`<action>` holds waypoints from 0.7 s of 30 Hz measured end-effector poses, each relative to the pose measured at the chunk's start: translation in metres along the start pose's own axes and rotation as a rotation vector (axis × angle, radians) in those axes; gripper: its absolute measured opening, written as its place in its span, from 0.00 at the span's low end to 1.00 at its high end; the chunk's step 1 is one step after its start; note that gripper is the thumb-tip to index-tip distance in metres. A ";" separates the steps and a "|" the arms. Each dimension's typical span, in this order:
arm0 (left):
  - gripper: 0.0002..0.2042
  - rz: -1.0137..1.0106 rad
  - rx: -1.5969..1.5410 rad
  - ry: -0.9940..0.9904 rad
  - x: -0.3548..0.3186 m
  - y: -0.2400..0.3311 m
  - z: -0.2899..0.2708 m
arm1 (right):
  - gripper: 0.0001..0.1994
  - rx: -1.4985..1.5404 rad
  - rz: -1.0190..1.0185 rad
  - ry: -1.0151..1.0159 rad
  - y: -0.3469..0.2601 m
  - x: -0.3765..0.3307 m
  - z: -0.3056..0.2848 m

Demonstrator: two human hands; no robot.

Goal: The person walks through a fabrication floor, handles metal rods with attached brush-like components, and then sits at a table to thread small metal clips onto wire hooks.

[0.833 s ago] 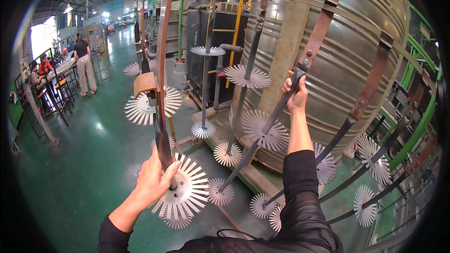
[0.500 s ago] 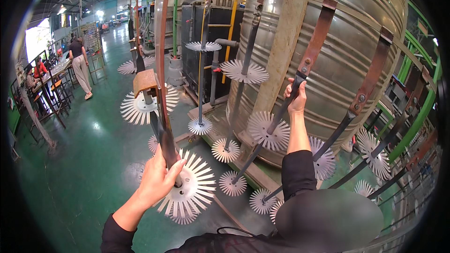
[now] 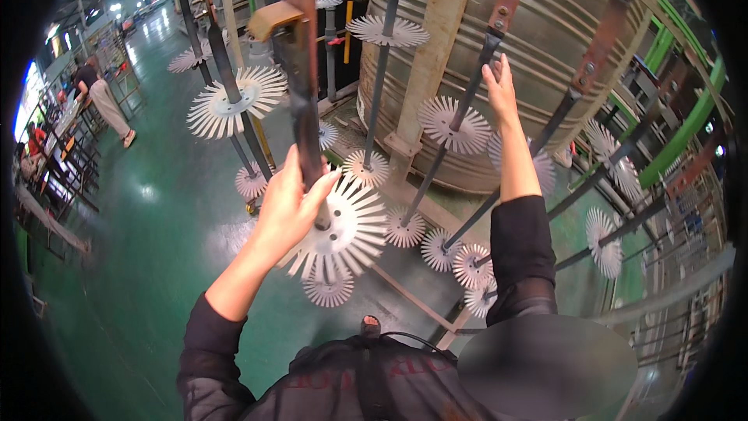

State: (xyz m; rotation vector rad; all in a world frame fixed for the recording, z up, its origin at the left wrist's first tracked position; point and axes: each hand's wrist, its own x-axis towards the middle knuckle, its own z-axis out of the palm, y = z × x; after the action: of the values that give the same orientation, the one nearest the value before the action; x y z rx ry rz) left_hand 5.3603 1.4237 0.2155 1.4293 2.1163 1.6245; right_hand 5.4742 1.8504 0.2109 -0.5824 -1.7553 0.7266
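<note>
My left hand (image 3: 282, 204) gripped a straight black bar (image 3: 306, 125), part-hiding the slotted silver metal disc (image 3: 357, 218) below; right hand (image 3: 502, 92) spread, contact unclear.

Near the centre of the frame, your left hand (image 3: 284, 204) grips a thick dark rod (image 3: 305, 121) just above a slotted pale disc (image 3: 348, 226). Right of upper centre, your right hand (image 3: 502, 95), fingers extended, is beside a slimmer rod (image 3: 474, 78). Behind it, toward the upper right, stands a ribbed metal tank (image 3: 553, 39).
</note>
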 end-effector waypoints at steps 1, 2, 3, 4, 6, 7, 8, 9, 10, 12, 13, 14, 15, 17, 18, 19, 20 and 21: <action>0.11 0.013 0.024 -0.037 0.000 -0.004 -0.001 | 0.28 -0.001 -0.033 -0.029 -0.016 -0.025 -0.008; 0.11 0.051 -0.003 -0.054 0.002 -0.005 -0.001 | 0.29 -0.006 -0.065 -0.054 -0.035 -0.052 -0.025; 0.12 0.088 -0.053 -0.080 0.005 -0.008 0.005 | 0.30 -0.020 -0.098 -0.061 -0.063 -0.084 -0.051; 0.16 0.079 -0.015 -0.056 0.004 -0.014 -0.001 | 0.30 -0.115 -0.070 -0.048 -0.096 -0.121 -0.059; 0.23 0.138 -0.022 -0.068 0.007 -0.019 0.002 | 0.28 -0.110 -0.090 0.017 -0.122 -0.201 -0.095; 0.25 0.343 0.180 0.119 0.004 -0.021 0.004 | 0.26 -0.254 -0.105 0.052 -0.139 -0.250 -0.111; 0.24 0.334 0.137 0.083 -0.003 -0.001 0.002 | 0.25 -0.336 -0.050 0.057 -0.153 -0.299 -0.135; 0.22 0.453 0.194 0.171 -0.013 0.010 0.003 | 0.24 -0.165 0.052 0.197 -0.160 -0.355 -0.142; 0.20 0.497 0.165 0.194 -0.037 0.031 0.008 | 0.22 -0.365 0.218 0.195 -0.179 -0.420 -0.160; 0.18 0.592 -0.105 0.335 -0.089 0.059 0.017 | 0.19 -0.497 0.419 0.113 -0.213 -0.527 -0.191; 0.18 0.655 -0.039 0.348 -0.120 0.068 0.027 | 0.17 -0.517 0.482 0.149 -0.226 -0.582 -0.210; 0.18 0.740 -0.194 0.287 -0.155 0.076 0.045 | 0.16 -0.505 0.728 0.157 -0.245 -0.631 -0.226; 0.18 0.692 -0.274 0.083 -0.196 0.080 0.074 | 0.15 -0.513 0.842 0.224 -0.261 -0.683 -0.250; 0.19 0.661 -0.442 -0.381 -0.301 0.104 0.147 | 0.13 -0.576 0.968 0.405 -0.303 -0.784 -0.302; 0.19 0.677 -0.488 -0.609 -0.361 0.116 0.184 | 0.13 -0.554 1.025 0.530 -0.325 -0.833 -0.326; 0.19 0.664 -0.514 -0.811 -0.424 0.128 0.217 | 0.12 -0.526 1.070 0.642 -0.349 -0.879 -0.352; 0.20 0.786 -0.462 -0.963 -0.490 0.141 0.247 | 0.12 -0.510 1.117 0.752 -0.371 -0.928 -0.376; 0.21 0.912 -0.461 -1.050 -0.552 0.135 0.284 | 0.11 -0.503 1.117 0.856 -0.390 -0.976 -0.394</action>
State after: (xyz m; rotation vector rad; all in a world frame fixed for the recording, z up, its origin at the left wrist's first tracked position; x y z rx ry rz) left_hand 5.9105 1.2209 -0.0301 2.4075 0.4956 0.9331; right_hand 6.1174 0.9730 -0.0638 -1.9555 -0.6745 0.5793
